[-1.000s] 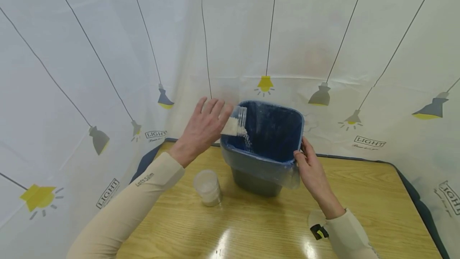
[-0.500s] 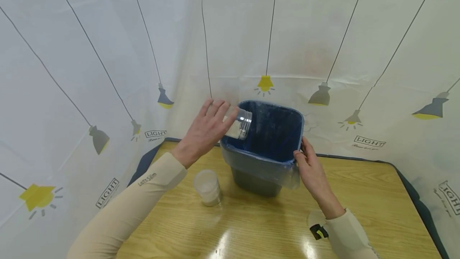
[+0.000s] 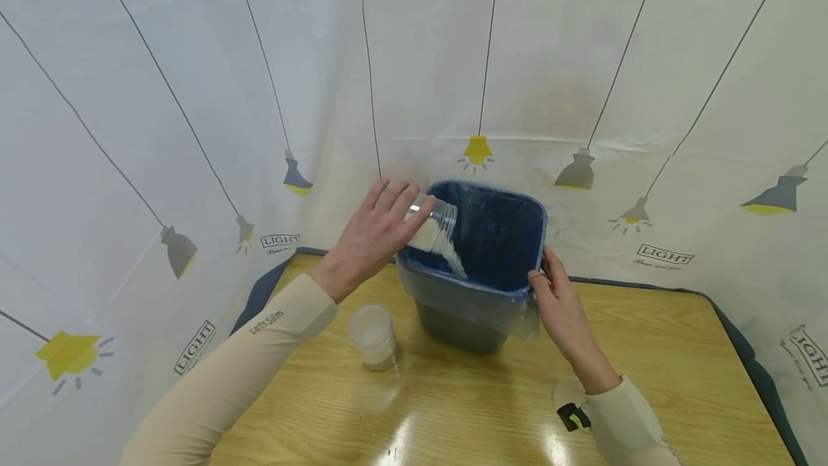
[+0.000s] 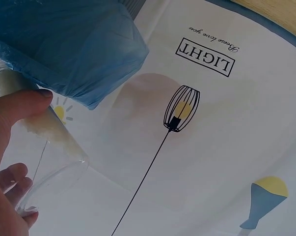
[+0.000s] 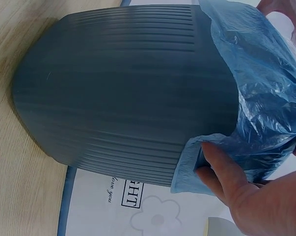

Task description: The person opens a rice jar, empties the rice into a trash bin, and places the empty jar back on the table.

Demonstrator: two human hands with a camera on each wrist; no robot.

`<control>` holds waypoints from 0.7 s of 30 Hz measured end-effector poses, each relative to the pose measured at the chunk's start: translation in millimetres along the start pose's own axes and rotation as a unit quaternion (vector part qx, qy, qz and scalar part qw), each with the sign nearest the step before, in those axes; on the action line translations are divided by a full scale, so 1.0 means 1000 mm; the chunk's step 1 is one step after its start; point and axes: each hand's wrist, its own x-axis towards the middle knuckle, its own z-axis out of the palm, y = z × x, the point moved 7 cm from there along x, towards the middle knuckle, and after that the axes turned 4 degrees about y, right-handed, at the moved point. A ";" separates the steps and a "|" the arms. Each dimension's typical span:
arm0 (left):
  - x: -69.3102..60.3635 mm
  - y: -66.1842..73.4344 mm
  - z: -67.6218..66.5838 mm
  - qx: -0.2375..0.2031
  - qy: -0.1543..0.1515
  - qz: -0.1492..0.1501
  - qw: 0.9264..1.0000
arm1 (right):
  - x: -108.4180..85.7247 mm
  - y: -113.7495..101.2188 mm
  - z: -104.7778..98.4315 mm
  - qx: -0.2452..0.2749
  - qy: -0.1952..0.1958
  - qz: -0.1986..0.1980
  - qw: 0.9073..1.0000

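Note:
In the head view my left hand (image 3: pixel 375 232) grips a clear plastic jar (image 3: pixel 430 229), tipped over the rim of a dark trash bin (image 3: pixel 459 326). White grains stream from the jar's mouth into the blue bag (image 3: pixel 498 229) lining the bin. The left wrist view shows the thumb and fingers round the jar (image 4: pixel 64 132), with pale grains still along its wall. My right hand (image 3: pixel 566 311) holds the bin's right rim. Its fingers (image 5: pixel 226 167) pinch the folded-over bag edge (image 5: pixel 187 167) there, as the right wrist view shows.
A second clear container (image 3: pixel 373 336) stands on the wooden table (image 3: pixel 453 408), left of the bin. Near my right sleeve lies a round, pale, translucent thing (image 3: pixel 566 394) with a black-and-yellow piece on it. A lamp-print sheet (image 3: pixel 414 56) hangs close behind the bin.
My left hand has moved slightly right, carrying the jar's mouth further over the bin. The stream of grains thinned half a second ago and is thicker now. My right hand has stayed put.

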 end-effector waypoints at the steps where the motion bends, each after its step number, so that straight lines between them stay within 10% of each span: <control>1: 0.000 0.000 0.000 -0.001 -0.001 0.000 1.000 | 0.000 0.000 0.000 -0.001 0.000 0.000 1.000; 21: 0.004 0.003 -0.004 -0.004 -0.013 0.011 1.000 | -0.002 -0.003 0.000 0.005 -0.004 0.002 1.000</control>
